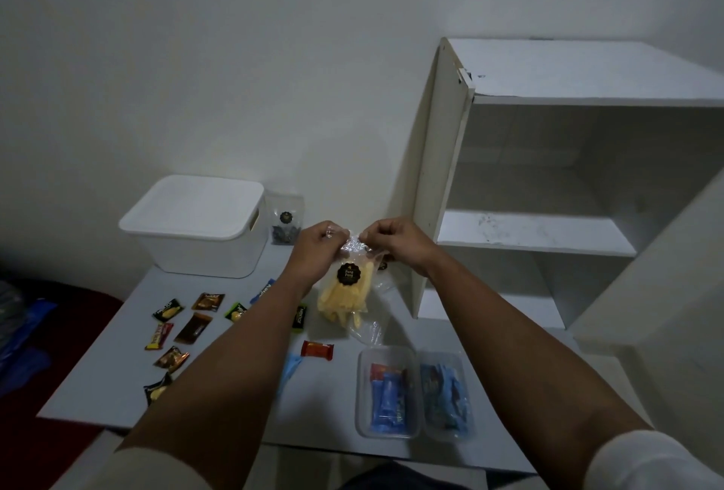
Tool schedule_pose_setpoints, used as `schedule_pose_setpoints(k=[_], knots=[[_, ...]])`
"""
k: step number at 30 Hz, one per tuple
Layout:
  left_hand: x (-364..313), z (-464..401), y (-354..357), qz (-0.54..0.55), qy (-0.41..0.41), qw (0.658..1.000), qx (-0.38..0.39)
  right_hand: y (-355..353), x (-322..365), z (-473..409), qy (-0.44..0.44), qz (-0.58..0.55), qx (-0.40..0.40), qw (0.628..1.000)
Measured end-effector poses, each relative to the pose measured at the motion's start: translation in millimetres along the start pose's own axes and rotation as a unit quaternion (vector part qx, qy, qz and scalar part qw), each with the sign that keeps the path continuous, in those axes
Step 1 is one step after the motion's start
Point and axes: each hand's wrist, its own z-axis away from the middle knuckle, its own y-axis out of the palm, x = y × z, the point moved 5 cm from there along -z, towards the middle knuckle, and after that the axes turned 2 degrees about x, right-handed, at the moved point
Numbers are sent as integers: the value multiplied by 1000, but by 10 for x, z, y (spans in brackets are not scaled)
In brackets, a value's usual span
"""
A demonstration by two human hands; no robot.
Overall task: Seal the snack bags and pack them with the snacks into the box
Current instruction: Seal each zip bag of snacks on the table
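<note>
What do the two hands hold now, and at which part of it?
Both hands hold the clear snack bag of yellow sticks by its top edge: the left hand pinches the left end of the opening, the right hand the right end.

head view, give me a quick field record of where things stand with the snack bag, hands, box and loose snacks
held item: clear snack bag of yellow sticks, black round label, lifted above the table
left hand: left hand pinches the bag's top edge
right hand: right hand pinches the same top edge
box: white box, lid on, at the table's far left
second bag: small clear bag standing beside the box
loose snacks: small wrapped snacks spread on the table's left part
trays: two clear trays holding blue packets, near right
</note>
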Motion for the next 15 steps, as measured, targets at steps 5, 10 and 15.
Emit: schedule_pose_setpoints(k=[5,10,15], knots=[[11,-5,-60,6,5,1000,-23,16,2,55,-7,8,-17,1000],[49,50,-9,56,-25,998,2,59,-43,93,-12,-7,-26,1000],[108,71,42,45,-36,998,25,43,-92,181,2,12,-19,1000]])
